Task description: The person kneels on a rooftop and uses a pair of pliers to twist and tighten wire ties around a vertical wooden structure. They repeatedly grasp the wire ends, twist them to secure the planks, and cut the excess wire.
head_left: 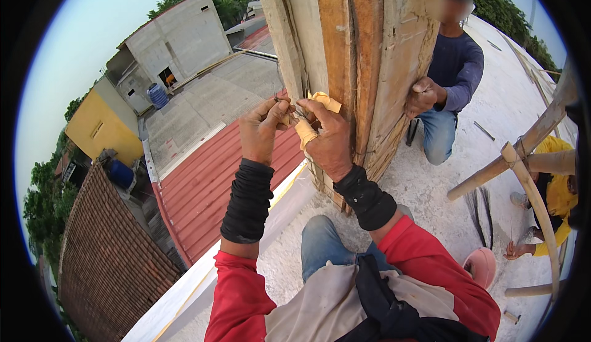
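Observation:
Both my hands meet at the near left corner of a tall wooden-board form (364,65) that stands upright before me. My left hand (263,127) pinches thin dark tie wire (277,93) between thumb and fingertips. Close beside it, my right hand (330,136) has its thumb and forefinger bent in at the same wire. Yellowish wrapping (305,132) appears to go around the right thumb, and another yellowish piece (325,101) sticks out behind the forefinger. The fingers partly hide the wire, and its path along the boards is unclear.
A co-worker's hand (422,97) grips the form's right side. The roof edge (221,259) drops off at left above a red metal roof (231,176). Right are bamboo poles (503,169), loose wires (478,215), a pink bucket (482,268) and a person in yellow (558,189).

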The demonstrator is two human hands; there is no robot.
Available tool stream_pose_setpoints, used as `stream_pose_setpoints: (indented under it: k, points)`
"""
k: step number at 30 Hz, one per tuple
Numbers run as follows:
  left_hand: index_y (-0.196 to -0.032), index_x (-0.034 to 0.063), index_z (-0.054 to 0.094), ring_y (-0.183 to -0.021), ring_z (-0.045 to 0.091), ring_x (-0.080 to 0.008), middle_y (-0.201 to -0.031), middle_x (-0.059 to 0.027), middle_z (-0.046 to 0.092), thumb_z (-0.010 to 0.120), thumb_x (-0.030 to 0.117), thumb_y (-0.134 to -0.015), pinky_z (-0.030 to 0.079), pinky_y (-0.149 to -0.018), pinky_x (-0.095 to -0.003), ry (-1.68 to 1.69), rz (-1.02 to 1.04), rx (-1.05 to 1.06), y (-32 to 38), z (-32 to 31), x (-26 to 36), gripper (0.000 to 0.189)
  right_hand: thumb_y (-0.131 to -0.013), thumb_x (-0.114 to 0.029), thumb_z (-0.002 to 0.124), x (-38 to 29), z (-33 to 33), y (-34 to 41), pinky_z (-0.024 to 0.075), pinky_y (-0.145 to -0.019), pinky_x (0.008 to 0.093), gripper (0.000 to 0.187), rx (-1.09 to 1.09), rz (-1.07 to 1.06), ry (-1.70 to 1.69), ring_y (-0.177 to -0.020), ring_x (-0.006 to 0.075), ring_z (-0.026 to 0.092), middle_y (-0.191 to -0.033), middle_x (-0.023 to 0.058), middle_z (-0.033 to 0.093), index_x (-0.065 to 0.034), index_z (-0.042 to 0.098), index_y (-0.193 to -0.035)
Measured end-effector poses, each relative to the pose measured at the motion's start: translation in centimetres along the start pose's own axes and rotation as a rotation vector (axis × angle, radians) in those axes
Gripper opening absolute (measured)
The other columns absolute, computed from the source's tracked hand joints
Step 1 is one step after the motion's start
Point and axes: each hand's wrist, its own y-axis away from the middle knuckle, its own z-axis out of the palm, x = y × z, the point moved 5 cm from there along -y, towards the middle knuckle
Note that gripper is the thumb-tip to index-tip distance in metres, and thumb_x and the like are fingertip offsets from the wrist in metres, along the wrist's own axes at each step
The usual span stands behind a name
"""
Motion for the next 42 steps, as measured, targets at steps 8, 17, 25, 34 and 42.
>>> stream_pose_setpoints:
  k: [8,17,25,34,42]
  points:
    - [-0.107,-0.0014,0.072,-0.074,0.064,-0.0089,-0.088,-0.0018,0.07,0.067,0.021,-0.1,0.058,-0.073,-0.0266,0.029,0.037,-0.009,0.0,0.1,-0.9,0.024,-0.084,-0.008,0.077,-0.5,0.4,-1.0,0.0566,-0.078,0.0417,0.017,0.014,-0.298,0.143,-0.085,0.0339,0.07,-0.091,0.0154,0.073,-0.0039,0.073,-0.101]
    - [-0.112,-0.0046,0.068,-0.084,0.072,-0.0149,-0.096,-0.01,0.073,0.061,0.015,-0.103,0.063,-0.076,-0.0296,0.203,0.017,0.085,1.4,0.4,-1.4,0.023,-0.088,-0.008,0.075,0.3,1.2,-2.1,0.055,-0.06,0.0334,0.012,-0.174,0.039,-0.085,-0.069,0.024,0.069,-0.082,0.0124,0.072,-0.0006,0.072,-0.097]
    - [-0.114,-0.0059,0.071,-0.081,0.073,-0.0161,-0.095,-0.0116,0.075,0.065,0.005,-0.098,0.061,-0.072,-0.0281,-0.25,0.371,0.261,3.4,0.2,-1.7,0.02,-0.091,-0.017,0.07,3.7,2.0,-1.9,0.0486,-0.052,0.0221,0.02,-0.312,0.453,-0.707,-0.059,0.0066,0.058,-0.077,0.0031,0.067,0.0017,0.072,-0.097]
    - [-0.124,-0.0001,0.067,-0.097,0.072,-0.0233,-0.107,-0.0123,0.074,0.061,0.021,-0.102,0.058,-0.091,-0.0383,0.17,0.206,0.062,4.0,-1.2,-3.4,0.03,-0.092,-0.011,0.062,4.1,2.2,-2.1,0.0479,-0.054,0.0225,0.016,-0.388,0.591,-0.589,-0.062,0.0074,0.059,-0.081,0.004,0.068,0.002,0.071,-0.095]
    - [-0.115,0.0077,0.061,-0.089,0.07,-0.0187,-0.1,-0.0053,0.069,0.061,0.034,-0.103,0.06,-0.079,-0.033,0.811,-0.481,-0.097,3.9,0.2,-5.7,0.029,-0.09,-0.005,0.063,2.7,2.4,-1.8,0.0511,-0.054,0.0245,0.012,-0.419,0.716,-0.516,-0.062,0.0108,0.063,-0.079,0.0064,0.067,0.0042,0.07,-0.093]
